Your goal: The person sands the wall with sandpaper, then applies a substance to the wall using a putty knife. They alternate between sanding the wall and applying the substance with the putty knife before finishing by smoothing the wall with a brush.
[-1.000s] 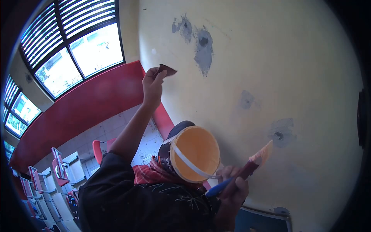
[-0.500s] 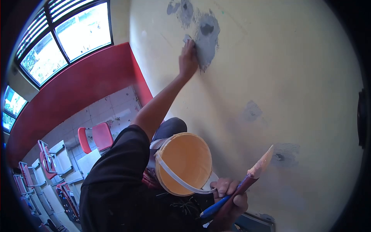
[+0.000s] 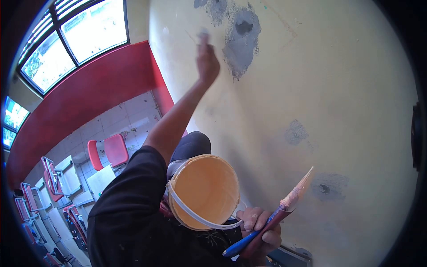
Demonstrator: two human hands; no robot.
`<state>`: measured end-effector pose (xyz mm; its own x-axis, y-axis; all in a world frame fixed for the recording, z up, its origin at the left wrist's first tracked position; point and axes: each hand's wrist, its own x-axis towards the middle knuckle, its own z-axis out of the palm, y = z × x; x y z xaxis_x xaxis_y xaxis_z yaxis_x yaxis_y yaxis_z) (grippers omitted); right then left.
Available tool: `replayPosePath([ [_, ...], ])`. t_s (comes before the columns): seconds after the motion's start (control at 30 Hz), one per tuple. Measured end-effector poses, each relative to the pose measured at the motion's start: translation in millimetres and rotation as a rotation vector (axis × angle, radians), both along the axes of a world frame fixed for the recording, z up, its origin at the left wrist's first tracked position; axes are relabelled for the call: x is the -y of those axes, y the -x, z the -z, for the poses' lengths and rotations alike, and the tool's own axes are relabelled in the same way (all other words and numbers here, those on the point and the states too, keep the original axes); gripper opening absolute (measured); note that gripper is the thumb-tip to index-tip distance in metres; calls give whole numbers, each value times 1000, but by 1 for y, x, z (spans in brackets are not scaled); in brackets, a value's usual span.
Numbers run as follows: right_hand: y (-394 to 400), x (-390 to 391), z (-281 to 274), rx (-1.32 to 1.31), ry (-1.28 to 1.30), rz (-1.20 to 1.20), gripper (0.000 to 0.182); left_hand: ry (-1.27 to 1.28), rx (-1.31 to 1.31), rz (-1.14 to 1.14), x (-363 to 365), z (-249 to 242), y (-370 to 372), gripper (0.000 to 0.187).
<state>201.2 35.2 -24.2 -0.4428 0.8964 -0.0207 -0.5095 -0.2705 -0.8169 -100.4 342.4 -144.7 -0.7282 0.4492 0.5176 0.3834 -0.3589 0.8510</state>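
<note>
My left hand [image 3: 207,62] is raised near the wall, left of a grey patch [image 3: 242,44]. Its fingers are closed around a small grey piece [image 3: 203,33], blurred, whose kind I cannot make out. Low on the right, my right hand [image 3: 260,227] grips a paintbrush [image 3: 291,200] with a blue handle and paint-coated bristles pointing up. Alongside the brush, the same hand holds a dark red, flat-looking thing [image 3: 269,227]. The white handle of a paint bucket [image 3: 207,189] runs to its fingers. Peach-coloured paint coats the bucket's inside.
Cream wall [image 3: 338,89] fills the right side, with further grey patches [image 3: 296,132] lower down. To the left are windows [image 3: 93,26], a red lower wall [image 3: 98,84], a red chair [image 3: 115,150] and several desk chairs [image 3: 69,175] on the tiled floor.
My left hand has moved off the edge of the large grey patch, left and slightly up. The bucket and my right hand with the brush have shifted slightly left in view.
</note>
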Motion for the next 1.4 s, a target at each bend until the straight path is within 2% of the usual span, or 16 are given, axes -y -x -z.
replayPosePath([
  [0.03, 0, 0, -1, -1, -1, 7, 23, 132, -58, 185, -4, 9, -17, 45],
  [0.07, 0, -1, -1, -4, -1, 15, 23, -79, -233, -48, -11, 21, -47, 46],
  [0.13, 2, -2, -3, -3, -2, 33, 23, -99, -248, 157, 22, 34, -66, 48],
  [0.2, 7, -8, -9, 10, -3, 47, 22, 36, -454, 350, 66, 61, -76, 45],
  [0.3, 21, -20, -27, 48, 4, 15, 22, 166, -569, 420, 96, 82, -58, 43],
  [0.37, 39, -27, -43, 16, 60, -104, 22, 3, -196, 152, 78, 71, -39, 41],
  [0.47, 59, -42, -53, -37, 89, -246, 25, -159, -254, -66, 57, 11, -11, 39],
  [0.67, 80, -73, -56, -57, 184, -110, 19, -193, -258, -68, 16, -13, -3, 39],
  [0.77, 75, -76, -45, -95, 148, -121, 20, -60, -146, 35, 6, 9, -17, 42],
  [0.8, 74, -74, -39, -130, 144, -159, 22, 46, -366, -1, -7, 37, -33, 46],
  [0.87, 69, -69, -25, -7, 33, -182, 23, -37, -305, 146, 27, 45, -70, 51],
  [0.9, 68, -66, -19, 50, -28, -195, 24, 29, -417, 218, 46, 47, -73, 51],
  [1.0, 59, -61, -10, -53, -7, -202, 23, 44, -497, 296, 73, 53, -59, 50],
  [1.17, 37, -75, 8, -175, 1, -215, 23, -276, -200, -58, 22, -9, -7, 42],
  [1.33, 30, -82, 8, -174, 98, -280, 22, -173, -147, 5, -41, -50, -6, 41],
  [1.4, 27, -80, 13, -174, 131, -340, 22, -195, -278, 94, -22, -58, -35, 48],
])
